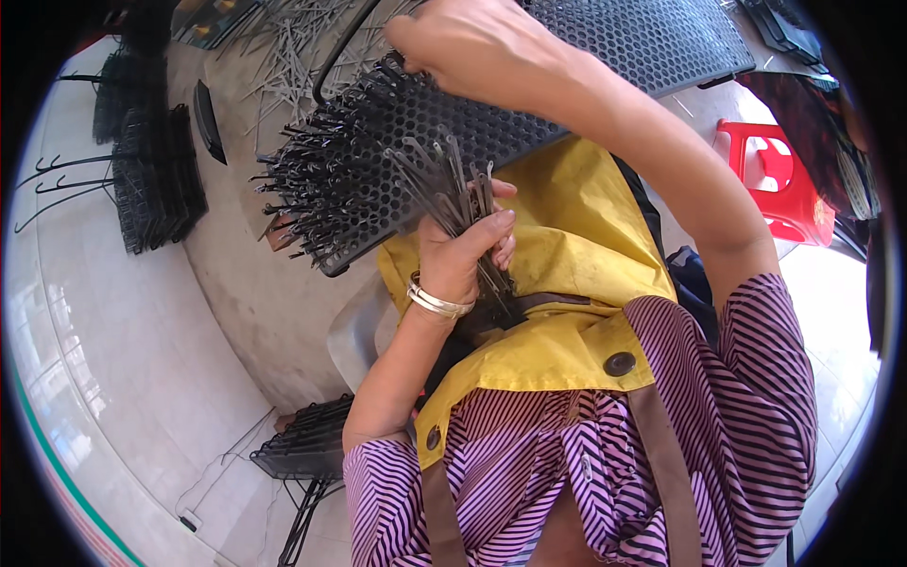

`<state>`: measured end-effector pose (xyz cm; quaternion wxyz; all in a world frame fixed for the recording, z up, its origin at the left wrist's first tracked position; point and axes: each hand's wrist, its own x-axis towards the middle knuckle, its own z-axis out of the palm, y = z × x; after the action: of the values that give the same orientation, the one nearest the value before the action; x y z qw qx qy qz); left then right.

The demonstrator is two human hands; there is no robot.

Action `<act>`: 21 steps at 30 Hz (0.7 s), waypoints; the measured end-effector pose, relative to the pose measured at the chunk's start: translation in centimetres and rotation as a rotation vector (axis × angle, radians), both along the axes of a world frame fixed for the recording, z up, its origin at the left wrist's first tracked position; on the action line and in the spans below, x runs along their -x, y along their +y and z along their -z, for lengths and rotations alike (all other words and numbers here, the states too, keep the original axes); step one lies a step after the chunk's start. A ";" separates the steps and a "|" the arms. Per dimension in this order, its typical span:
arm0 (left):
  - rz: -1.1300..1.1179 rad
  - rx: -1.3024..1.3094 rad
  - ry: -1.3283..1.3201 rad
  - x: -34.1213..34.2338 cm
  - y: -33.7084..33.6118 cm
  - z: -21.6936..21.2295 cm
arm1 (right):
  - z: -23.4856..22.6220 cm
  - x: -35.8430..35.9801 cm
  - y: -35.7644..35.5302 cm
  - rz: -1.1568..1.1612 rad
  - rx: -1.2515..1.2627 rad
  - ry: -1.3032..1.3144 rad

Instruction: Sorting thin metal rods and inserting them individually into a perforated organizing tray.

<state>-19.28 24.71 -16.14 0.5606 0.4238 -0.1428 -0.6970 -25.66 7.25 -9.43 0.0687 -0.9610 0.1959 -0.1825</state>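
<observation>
My left hand (465,248), with a light metal bangle on its wrist, is closed round a bundle of thin grey metal rods (452,189). The bundle tilts up and to the left, its upper ends fanned out. Beyond it lies a black board with honeycomb holes (624,47). Many dark rods with looped or bent tips (316,180) stand packed in the board's left part. Over the board's far side, my right hand (472,42) has its fingers curled together and pointing left. Whatever those fingers pinch is hidden.
Loose thin rods (293,47) lie scattered on the surface at the far left. Stacked black wire racks (156,180) stand along the left wall, with another black rack (307,439) lower down. A red plastic stool (779,180) is at right. A yellow apron (567,236) covers my lap.
</observation>
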 end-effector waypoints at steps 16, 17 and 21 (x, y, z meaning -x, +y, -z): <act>0.015 0.017 -0.005 0.4 0.0 0.3 | 2.2 4.4 4.3 0.180 -1.039 -0.575; 0.012 0.018 -0.005 0.4 0.0 0.3 | 2.1 4.5 4.2 0.198 -1.038 -0.583; 0.010 0.027 0.007 0.2 0.0 0.2 | 1.2 5.1 3.4 0.255 -0.849 -0.660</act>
<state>-19.52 24.72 -16.35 0.5631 0.4132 -0.1524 -0.6993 -30.74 10.68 -10.64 0.4855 -0.7092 0.3352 -0.3861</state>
